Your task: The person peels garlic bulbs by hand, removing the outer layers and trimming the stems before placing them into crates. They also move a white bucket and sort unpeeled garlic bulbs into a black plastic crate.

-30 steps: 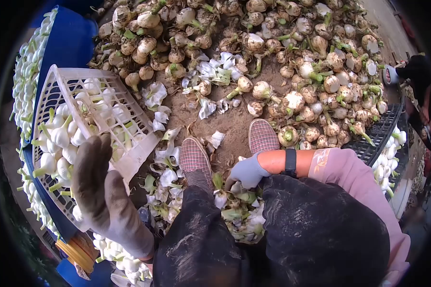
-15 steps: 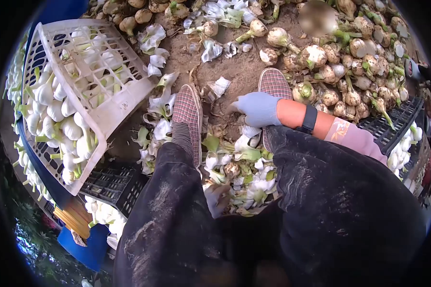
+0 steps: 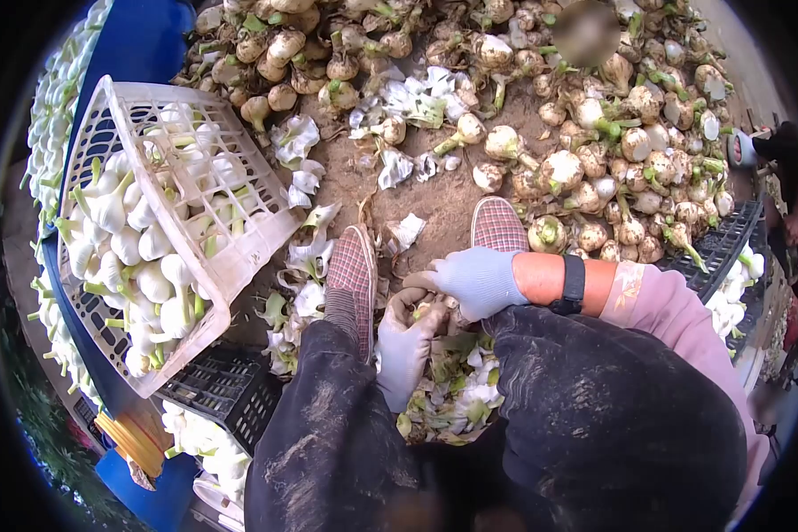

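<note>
My left hand [image 3: 405, 346], in a pale dusty glove, is raised between my knees with its fingers curled round a garlic bulb [image 3: 427, 312], mostly hidden by the fingers. Just above it, my right hand [image 3: 477, 282] wears a light blue glove and has its fingers bent in to meet the left fingertips. Whatever the right fingers pinch is hidden. Beneath both hands lies a heap of white and green garlic peelings [image 3: 452, 390]. Untrimmed garlic bulbs [image 3: 594, 173] with brown skins are piled beyond my right shoe.
On the left, a tilted white plastic crate [image 3: 213, 284] holds peeled white garlic, above a black crate [image 3: 226, 390]. Another black crate [image 3: 723, 253] stands at right. My checked shoes [image 3: 353, 266] rest on soil among scattered skins. A blue barrel [image 3: 146, 40] is at upper left.
My left hand has come up from low between my knees. My right hand has moved down toward it, and the two now meet around the bulb. The view has shifted slightly.
</note>
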Demonstrator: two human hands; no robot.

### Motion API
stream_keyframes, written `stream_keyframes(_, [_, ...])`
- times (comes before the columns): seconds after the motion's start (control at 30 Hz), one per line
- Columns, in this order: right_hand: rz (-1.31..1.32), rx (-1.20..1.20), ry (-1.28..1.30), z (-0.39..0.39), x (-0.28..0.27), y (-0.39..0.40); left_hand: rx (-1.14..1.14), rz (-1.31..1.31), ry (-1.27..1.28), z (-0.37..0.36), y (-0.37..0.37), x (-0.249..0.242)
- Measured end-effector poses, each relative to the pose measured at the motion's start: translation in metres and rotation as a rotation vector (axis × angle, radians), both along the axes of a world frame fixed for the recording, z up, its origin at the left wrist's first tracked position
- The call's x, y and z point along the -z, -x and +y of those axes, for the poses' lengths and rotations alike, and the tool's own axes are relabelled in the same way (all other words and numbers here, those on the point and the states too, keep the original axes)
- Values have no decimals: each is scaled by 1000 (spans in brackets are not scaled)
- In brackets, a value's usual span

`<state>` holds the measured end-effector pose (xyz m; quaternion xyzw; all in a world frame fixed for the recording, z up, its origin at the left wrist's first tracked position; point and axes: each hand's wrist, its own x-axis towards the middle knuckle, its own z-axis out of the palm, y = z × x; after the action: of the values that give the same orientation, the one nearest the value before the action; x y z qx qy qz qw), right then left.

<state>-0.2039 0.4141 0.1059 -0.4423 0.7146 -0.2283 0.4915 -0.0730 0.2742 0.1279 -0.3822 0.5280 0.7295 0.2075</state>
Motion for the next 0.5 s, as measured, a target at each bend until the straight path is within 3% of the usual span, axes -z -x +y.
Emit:
stream_keyframes(0.03, [15, 3, -20, 3, -1, 8, -175, -92, -230, 6, 7, -12])
stream_keyframes(0.07, [1, 75, -52, 6, -2, 19, -104, 174, -116, 15, 4, -17])
stream_keyframes(0.13, [65, 188, -161, 14, -3, 38, 307, 376, 103, -4, -36, -16])
stream_keyframes(0.17, [90, 196, -170, 20, 2, 41, 849, 548, 493, -25, -38, -30])
stream_keyframes(0.2, [-220, 513, -22, 25, 8, 40, 1067, 492, 417, -41, -54, -26])
stream_keyframes(0.23, [-534, 821, 146, 29, 13, 40, 1074, 520, 424, -59, -51, -26])
stream_keyframes(0.3, [-655, 951, 363, 19, 10, 41, 1106, 366, 613, -100, -42, -40])
stream_keyframes(0.37, [224, 633, -47, 9, -9, 58, 1107, 194, 808, -136, -30, -63])
stream_keyframes(0.4, [483, 640, 16, 5, -6, 54, 1095, 98, 913, -151, -26, -76])
stream_keyframes(0.43, [496, 641, 31, 1, -7, 55, 1073, -1, 1020, -159, -21, -84])
stream_keyframes(0.5, [-104, 923, 243, -5, -9, 58, 549, 319, 802, -123, 36, -88])
